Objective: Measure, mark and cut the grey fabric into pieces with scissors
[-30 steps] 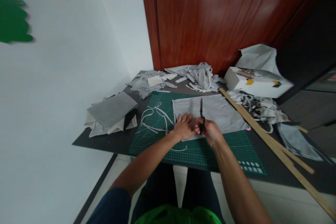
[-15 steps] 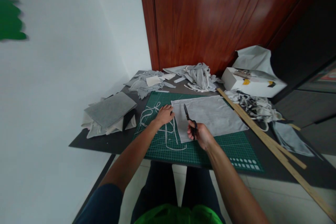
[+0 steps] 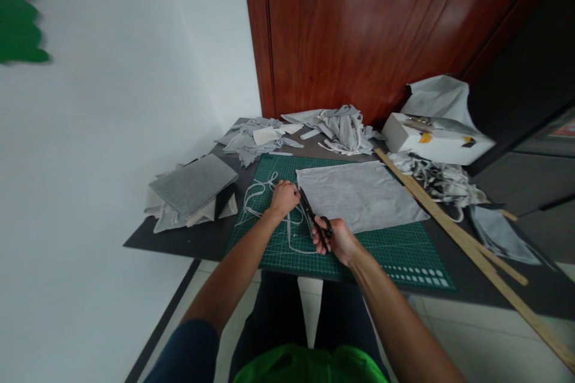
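Note:
My right hand [image 3: 338, 239] is closed around the black handles of a pair of scissors [image 3: 308, 206]. Their blades point up and left, along the left edge of a flat light-grey cloth piece [image 3: 359, 194]. Close to the blade tips, at that edge, my left hand [image 3: 286, 195] has its fingers drawn together in a pinch. What sits between those fingertips is too small to make out. Thin grey cords [image 3: 254, 194] lie loosely looped left of and below my left hand, on a green cutting mat [image 3: 368, 257] under the cloth.
A stack of folded grey fabric [image 3: 195, 188] sits at the left. Cloth scraps [image 3: 247, 139] and a crumpled heap [image 3: 345, 128] line the back. On the right are long wooden rulers [image 3: 442, 221], a tangle of strips [image 3: 433, 179] and a white box [image 3: 444, 140].
The scissors have moved left and down from above the cloth to its left edge. My left hand has gone from fingers spread flat to a pinch. The view has shifted slightly.

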`<state>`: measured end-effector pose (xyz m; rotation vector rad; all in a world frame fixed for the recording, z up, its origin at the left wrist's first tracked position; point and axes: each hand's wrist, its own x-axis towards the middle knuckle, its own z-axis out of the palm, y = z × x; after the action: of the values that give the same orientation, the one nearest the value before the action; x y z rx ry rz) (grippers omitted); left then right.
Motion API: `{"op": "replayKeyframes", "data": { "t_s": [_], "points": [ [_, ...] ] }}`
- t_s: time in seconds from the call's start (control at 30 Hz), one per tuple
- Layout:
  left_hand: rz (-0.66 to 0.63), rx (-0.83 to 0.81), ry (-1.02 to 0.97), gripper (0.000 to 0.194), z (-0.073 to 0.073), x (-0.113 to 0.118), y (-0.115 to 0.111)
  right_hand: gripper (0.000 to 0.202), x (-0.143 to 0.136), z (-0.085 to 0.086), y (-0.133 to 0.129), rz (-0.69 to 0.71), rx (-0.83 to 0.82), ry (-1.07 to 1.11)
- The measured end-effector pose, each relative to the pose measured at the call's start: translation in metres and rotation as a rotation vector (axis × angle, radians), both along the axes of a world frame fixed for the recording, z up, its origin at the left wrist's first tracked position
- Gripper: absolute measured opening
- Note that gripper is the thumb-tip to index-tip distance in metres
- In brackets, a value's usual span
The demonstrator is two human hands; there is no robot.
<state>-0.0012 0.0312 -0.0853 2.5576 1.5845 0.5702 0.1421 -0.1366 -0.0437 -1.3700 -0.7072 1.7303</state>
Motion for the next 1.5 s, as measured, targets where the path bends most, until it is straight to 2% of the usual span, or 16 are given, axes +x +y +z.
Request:
{"op": "replayKeyframes", "data": {
  "t_s": [0.2,0.43,0.6,0.8,1.23,1.5],
  "points": [
    [0.033,0.017,-0.064,0.016,-0.004,-0.002,-0.003,0.041,-0.005,-0.004,0.006,-0.035,-0.028,0.012],
    [0.020,0.017,-0.072,0.014,-0.004,-0.004,-0.007,0.042,-0.014,-0.005,0.029,-0.056,-0.051,-0.002],
    [0.017,0.002,-0.069,0.012,-0.002,-0.003,-0.008,0.040,-0.015,-0.012,0.041,-0.072,-0.045,0.010],
    [-0.002,0.002,-0.054,0.013,-0.002,-0.003,-0.008,0.039,-0.015,-0.018,0.045,-0.065,-0.033,-0.006],
    [-0.018,-0.002,-0.087,0.012,-0.002,-0.004,-0.006,0.030,-0.018,-0.016,0.047,-0.103,-0.045,-0.056],
    [-0.018,-0.005,-0.112,0.012,-0.005,-0.005,-0.004,0.029,-0.015,-0.018,0.056,-0.056,-0.061,-0.040]
  ]
}}
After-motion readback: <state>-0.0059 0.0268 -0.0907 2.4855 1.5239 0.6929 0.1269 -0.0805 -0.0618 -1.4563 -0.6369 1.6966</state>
